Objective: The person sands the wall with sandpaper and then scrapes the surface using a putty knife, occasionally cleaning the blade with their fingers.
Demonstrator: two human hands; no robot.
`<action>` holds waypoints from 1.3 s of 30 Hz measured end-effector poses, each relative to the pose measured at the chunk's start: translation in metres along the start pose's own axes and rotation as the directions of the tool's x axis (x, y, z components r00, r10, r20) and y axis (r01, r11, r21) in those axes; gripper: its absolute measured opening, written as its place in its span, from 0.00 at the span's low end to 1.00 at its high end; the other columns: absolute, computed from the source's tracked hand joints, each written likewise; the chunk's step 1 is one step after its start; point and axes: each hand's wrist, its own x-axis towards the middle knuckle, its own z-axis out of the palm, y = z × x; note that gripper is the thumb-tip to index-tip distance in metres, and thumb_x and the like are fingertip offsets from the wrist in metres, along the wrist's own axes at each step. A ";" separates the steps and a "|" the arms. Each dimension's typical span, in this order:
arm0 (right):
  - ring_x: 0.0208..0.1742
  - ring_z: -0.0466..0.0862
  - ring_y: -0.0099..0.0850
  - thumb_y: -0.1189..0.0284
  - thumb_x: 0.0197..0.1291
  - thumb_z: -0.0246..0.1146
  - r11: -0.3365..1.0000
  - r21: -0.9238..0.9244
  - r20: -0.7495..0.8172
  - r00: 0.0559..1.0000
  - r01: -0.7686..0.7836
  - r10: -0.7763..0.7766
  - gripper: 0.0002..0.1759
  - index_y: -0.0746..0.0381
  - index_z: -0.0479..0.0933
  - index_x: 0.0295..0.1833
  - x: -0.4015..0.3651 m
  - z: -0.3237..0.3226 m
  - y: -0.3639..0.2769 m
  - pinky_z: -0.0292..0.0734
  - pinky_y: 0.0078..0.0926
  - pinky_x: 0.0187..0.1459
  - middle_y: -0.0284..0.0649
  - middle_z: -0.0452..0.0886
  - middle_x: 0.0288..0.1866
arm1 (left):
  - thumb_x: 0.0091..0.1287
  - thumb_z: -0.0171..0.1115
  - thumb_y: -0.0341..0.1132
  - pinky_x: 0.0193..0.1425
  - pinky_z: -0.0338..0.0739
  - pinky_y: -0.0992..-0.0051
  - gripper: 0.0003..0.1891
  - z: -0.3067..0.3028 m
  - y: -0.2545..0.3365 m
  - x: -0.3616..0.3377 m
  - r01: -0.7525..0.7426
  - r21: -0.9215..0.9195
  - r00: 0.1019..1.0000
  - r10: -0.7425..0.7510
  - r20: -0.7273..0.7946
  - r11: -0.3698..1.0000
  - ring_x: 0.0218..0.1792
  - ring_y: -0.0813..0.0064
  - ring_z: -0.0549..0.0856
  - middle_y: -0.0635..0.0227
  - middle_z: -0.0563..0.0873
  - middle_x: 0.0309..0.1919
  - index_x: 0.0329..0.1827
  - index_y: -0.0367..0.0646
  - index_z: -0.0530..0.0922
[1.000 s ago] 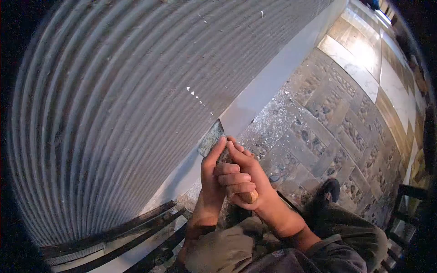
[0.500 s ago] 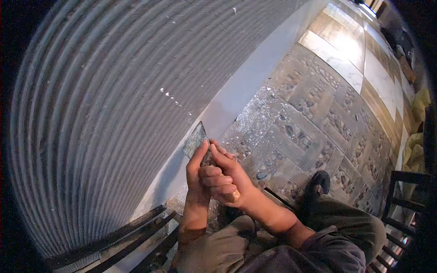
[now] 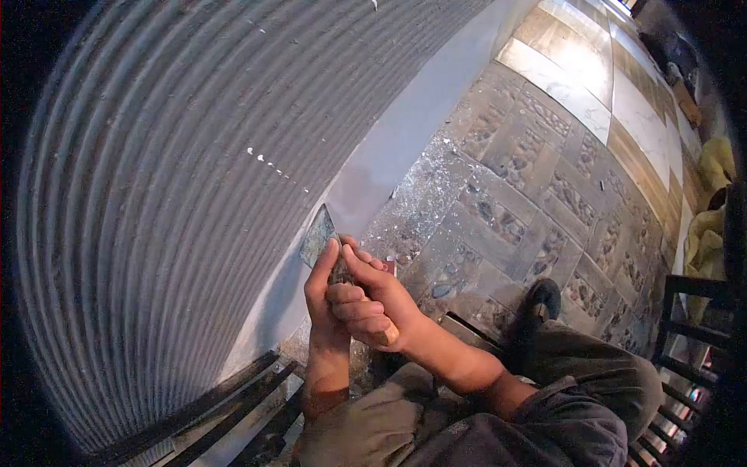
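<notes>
Both hands hold a putty knife (image 3: 317, 239), whose broad, grey-smeared blade points up and left at the lower edge of the ribbed wall. My right hand (image 3: 372, 300) has its fingers curled round the handle, and the wooden end shows below them. Close beside it, my left hand (image 3: 319, 289) is closed about the tool near the blade, thumb pressed at the blade's base. The blade's tip lies along the seam where the grey ribbed wall (image 3: 194, 179) meets a smooth pale strip (image 3: 362, 187).
White flakes (image 3: 428, 187) litter the pebble-patterned floor tiles (image 3: 537, 210) along the wall. Dark slatted bars (image 3: 226, 416) stand at lower left, and a dark slatted chair or rack (image 3: 696, 288) at right. Yellow cloth (image 3: 704, 241) lies by the right edge. My shoe (image 3: 545, 300) rests on the tiles.
The view has shifted slightly, so wall, floor and hands appear a little further left. Both hands keep the same hold on the putty knife, its blade still at the seam.
</notes>
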 end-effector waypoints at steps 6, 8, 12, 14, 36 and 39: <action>0.08 0.60 0.17 0.55 0.67 0.51 0.992 0.128 0.085 0.996 -0.021 0.011 0.03 0.37 0.68 0.43 -0.001 0.003 0.001 0.54 0.12 0.02 0.34 0.65 0.21 | 0.71 0.43 0.45 0.47 0.73 0.68 0.15 -0.001 -0.001 0.001 -0.046 0.061 0.999 0.045 0.024 0.997 0.33 0.73 0.78 0.70 0.76 0.30 0.46 0.43 0.71; 0.08 0.60 0.17 0.56 0.67 0.51 0.987 0.152 0.111 0.993 -0.044 0.027 0.03 0.38 0.67 0.40 0.001 -0.002 0.001 0.54 0.12 0.02 0.34 0.65 0.21 | 0.71 0.43 0.45 0.47 0.73 0.67 0.15 -0.003 -0.002 0.002 -0.033 0.043 0.999 0.032 0.029 0.999 0.33 0.73 0.78 0.70 0.76 0.29 0.46 0.42 0.71; 0.09 0.60 0.16 0.56 0.67 0.52 0.985 0.165 0.132 0.991 -0.038 0.017 0.03 0.37 0.67 0.40 0.002 -0.004 0.003 0.53 0.12 0.02 0.34 0.65 0.21 | 0.71 0.42 0.45 0.47 0.73 0.67 0.15 -0.004 -0.002 0.001 -0.037 0.023 0.998 0.036 0.043 0.999 0.33 0.74 0.77 0.71 0.75 0.28 0.45 0.42 0.70; 0.09 0.59 0.16 0.56 0.67 0.52 0.980 0.186 0.115 0.992 -0.073 0.052 0.02 0.35 0.67 0.42 0.001 -0.005 0.002 0.53 0.12 0.02 0.34 0.65 0.21 | 0.71 0.42 0.45 0.47 0.73 0.67 0.15 -0.004 -0.002 0.001 -0.035 0.025 0.999 0.034 0.033 0.999 0.33 0.74 0.77 0.71 0.75 0.28 0.45 0.42 0.70; 0.07 0.62 0.16 0.52 0.64 0.55 0.998 0.037 0.062 0.997 -0.042 0.040 0.19 0.55 0.68 0.28 0.002 -0.005 0.005 0.53 0.12 0.05 0.30 0.68 0.16 | 0.72 0.41 0.46 0.44 0.72 0.68 0.16 -0.007 -0.007 0.004 -0.080 0.017 0.996 0.079 0.049 0.997 0.31 0.74 0.75 0.71 0.74 0.26 0.41 0.43 0.70; 0.07 0.61 0.15 0.52 0.64 0.54 0.998 -0.028 0.069 0.996 -0.054 0.056 0.21 0.55 0.68 0.25 0.002 -0.008 0.005 0.53 0.12 0.06 0.30 0.68 0.16 | 0.71 0.41 0.46 0.44 0.72 0.68 0.16 -0.004 -0.007 0.003 -0.113 -0.008 0.988 0.113 0.101 0.994 0.30 0.74 0.75 0.71 0.73 0.26 0.40 0.43 0.70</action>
